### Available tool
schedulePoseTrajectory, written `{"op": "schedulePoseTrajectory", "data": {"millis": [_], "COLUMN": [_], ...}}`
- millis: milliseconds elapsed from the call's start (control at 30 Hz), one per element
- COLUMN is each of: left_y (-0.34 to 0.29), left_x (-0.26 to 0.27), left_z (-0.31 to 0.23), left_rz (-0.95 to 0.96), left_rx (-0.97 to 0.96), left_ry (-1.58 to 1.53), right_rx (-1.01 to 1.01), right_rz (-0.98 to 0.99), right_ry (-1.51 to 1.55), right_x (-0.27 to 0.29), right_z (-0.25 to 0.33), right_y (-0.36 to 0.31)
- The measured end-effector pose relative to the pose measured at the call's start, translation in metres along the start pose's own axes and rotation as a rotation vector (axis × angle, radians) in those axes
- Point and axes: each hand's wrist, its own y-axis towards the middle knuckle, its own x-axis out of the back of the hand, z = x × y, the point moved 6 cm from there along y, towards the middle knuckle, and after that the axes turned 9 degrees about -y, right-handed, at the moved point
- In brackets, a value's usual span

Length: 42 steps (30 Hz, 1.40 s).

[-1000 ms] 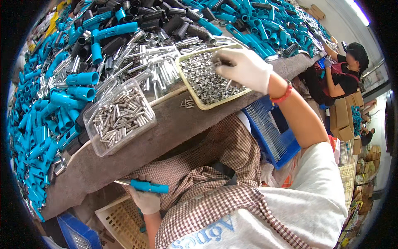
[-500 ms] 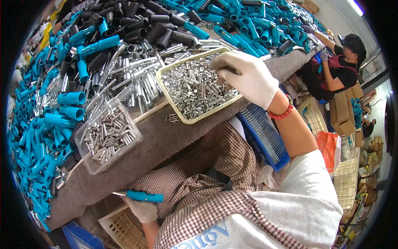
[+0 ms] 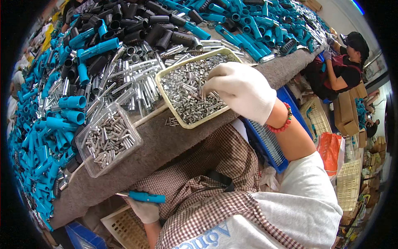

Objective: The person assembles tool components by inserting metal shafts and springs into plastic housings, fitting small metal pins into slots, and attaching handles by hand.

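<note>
In a white glove, my left hand (image 3: 145,211) is closed around a teal plastic tube (image 3: 146,197), low by my lap. A thin metal piece sticks out of the tube's left end. My right hand (image 3: 241,89), also gloved, hangs over a cream tray (image 3: 191,125) heaped with small metal pins (image 3: 195,89). Its fingers are bent down in a pinch at the pins, and whatever is between the fingertips is hidden. Left of that tray stands a clear plastic box (image 3: 98,169) with longer metal pins (image 3: 108,141) in it.
Teal tubes (image 3: 62,123), black sleeves (image 3: 155,34) and metal rods (image 3: 145,81) are piled across the bench. Grey cloth (image 3: 159,139) covers its front edge. A blue crate (image 3: 283,166) sits beneath my right arm. Another person (image 3: 338,68) works at the far right.
My right hand has shifted slightly left and down over the tray, its fingertips now lower among the pins. My left hand keeps the teal tube in nearly the same place.
</note>
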Motion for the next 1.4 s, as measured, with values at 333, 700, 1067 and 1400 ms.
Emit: {"op": "schedulePoseTrajectory", "data": {"millis": [333, 700, 1067, 1400], "left_y": [0.003, 0.001, -0.004, 0.006], "left_x": [0.006, 0.012, -0.009, 0.018], "left_z": [0.005, -0.001, -0.006, 0.005], "left_rz": [0.094, 0.046, 0.091, -0.015], "left_rx": [0.049, -0.214, -0.256, -0.026], "left_ry": [-0.081, 0.573, 0.561, 0.064], "right_rx": [-0.070, 0.086, -0.255, -0.480], "right_rz": [-0.049, 0.048, 0.017, -0.151], "right_ry": [-0.105, -0.163, 0.046, 0.924], "right_x": [-0.007, -0.022, 0.004, 0.007], "right_z": [0.001, 0.007, -0.028, -0.041], "right_y": [0.018, 0.037, 0.040, 0.028]}}
